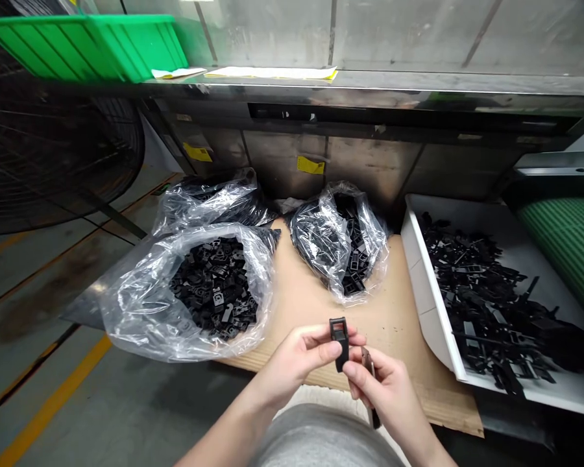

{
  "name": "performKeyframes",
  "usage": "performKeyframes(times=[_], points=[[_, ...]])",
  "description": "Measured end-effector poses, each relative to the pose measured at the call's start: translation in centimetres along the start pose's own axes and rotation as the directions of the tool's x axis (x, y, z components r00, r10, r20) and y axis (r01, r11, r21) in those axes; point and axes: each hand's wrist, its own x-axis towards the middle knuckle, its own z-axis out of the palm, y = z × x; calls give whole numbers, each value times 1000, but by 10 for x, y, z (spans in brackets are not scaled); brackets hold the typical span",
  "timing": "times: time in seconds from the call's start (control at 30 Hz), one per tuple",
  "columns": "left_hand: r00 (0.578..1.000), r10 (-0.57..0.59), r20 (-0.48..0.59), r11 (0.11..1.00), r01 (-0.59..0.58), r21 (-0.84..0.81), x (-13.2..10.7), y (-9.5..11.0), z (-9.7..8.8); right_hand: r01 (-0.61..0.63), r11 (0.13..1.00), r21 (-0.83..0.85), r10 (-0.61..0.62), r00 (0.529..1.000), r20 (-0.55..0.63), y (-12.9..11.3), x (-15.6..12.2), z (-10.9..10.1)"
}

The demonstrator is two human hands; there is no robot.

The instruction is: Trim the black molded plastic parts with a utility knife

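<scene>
My left hand (299, 360) pinches a small black plastic part (339, 340), a frame-like piece held upright between thumb and fingers. My right hand (387, 386) is closed around a thin dark tool (371, 389) whose tip sits just beside the part. Both hands hover over the near edge of a brown cardboard sheet (399, 324).
An open clear bag of black parts (214, 285) lies left on the cardboard, another bag (343, 250) at the middle, a third (209, 198) behind. A white tray (428, 285) of black sprues stands right. Green bin (92, 45) on a metal shelf; fan (53, 155) at left.
</scene>
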Motion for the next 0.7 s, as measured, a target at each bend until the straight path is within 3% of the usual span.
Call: performKeyframes(times=[0.07,0.2,0.3,0.4,0.53,0.7], points=[[999,14,-36,997,-17,-75,-2,3,6,96,993,-73,-101,993,-58,-2,-5,-2],[972,114,-206,993,-105,54,-9,9,12,290,938,-189,-313,944,-106,-3,-14,-13],[953,122,-277,988,-89,130,-14,12,14,336,897,-287,-388,910,-149,-2,-14,-24],[930,178,-323,951,-78,299,-19,14,14,338,855,-393,-411,904,-118,-6,-10,-30],[863,426,-274,734,-152,662,-22,15,12,358,764,-537,-461,885,-66,-17,-8,-31],[748,657,-89,396,-243,885,-21,11,5,388,512,-766,-598,802,6,-26,-7,-21]])
